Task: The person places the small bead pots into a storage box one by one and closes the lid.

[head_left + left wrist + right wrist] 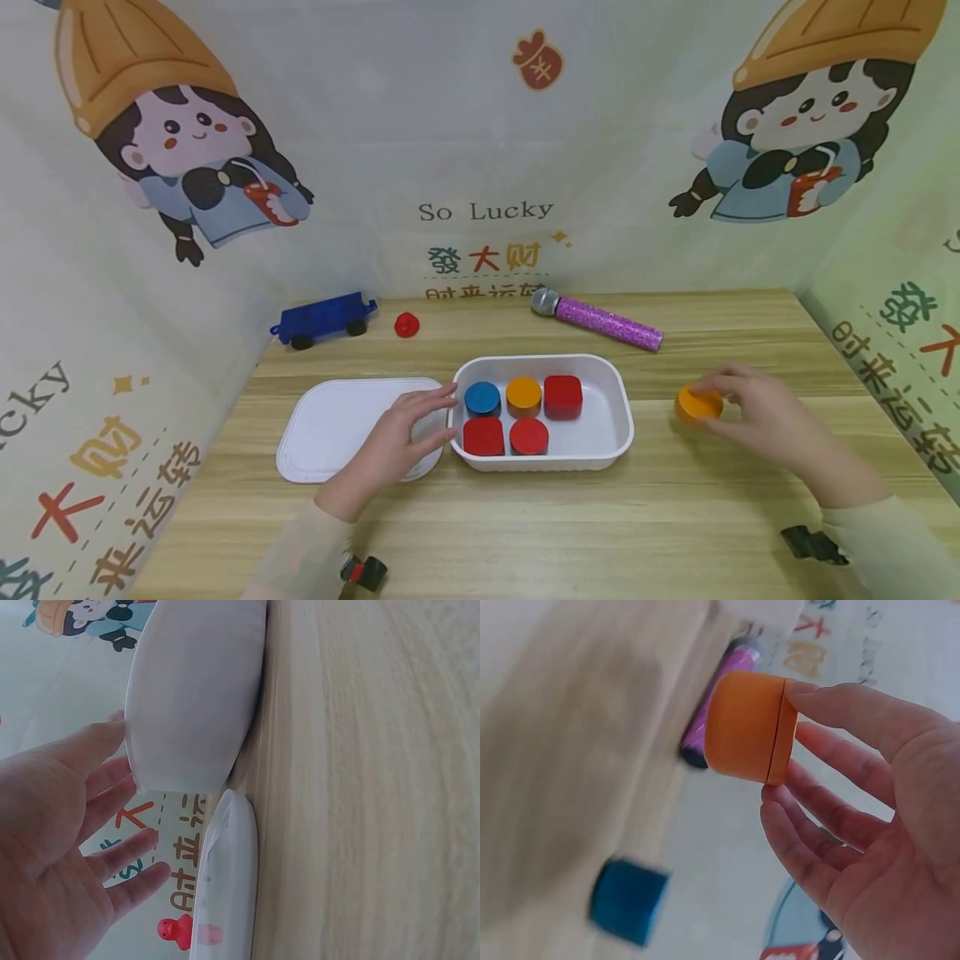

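Orange cylinder (744,726), seamed near one end

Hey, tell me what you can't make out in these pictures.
Head view: part of the orange block, covered by the right hand.
Head view: part of the white lid, covered by the left hand.
Left wrist view: the blocks inside the white box, hidden by its wall.
Left wrist view: the box's far end, cut off by the top edge.
Right wrist view: a blue block, too blurred for detail.
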Demonstrator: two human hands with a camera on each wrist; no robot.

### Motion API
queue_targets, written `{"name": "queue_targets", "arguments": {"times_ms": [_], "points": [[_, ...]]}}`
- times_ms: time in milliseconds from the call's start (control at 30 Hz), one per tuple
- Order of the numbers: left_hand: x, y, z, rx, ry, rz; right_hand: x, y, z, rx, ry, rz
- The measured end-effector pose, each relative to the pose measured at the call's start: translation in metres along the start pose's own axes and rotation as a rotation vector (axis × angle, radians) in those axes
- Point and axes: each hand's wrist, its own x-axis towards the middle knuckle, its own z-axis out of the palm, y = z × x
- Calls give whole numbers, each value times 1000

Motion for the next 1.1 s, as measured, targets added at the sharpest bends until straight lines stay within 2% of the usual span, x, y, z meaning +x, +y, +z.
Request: {"name": "queue_targets", "arguments": {"times_ms": [233,400,567,767,1100], "points": [[-1,-1,0,-5,-5,-18,24,-37,2,69,22,-82],[-1,-1,0,-9,1,-17,41,-58,11,97,-1,-164],[-1,-1,1,-9,4,-14,56,-73,25,105,-114,-231],[-1,-1,1,-14,1,-20,69,-79,42,113,-295,-246],[0,-1,2,-23,-3,-18,79,-81,58,119,-407,-283]]}}
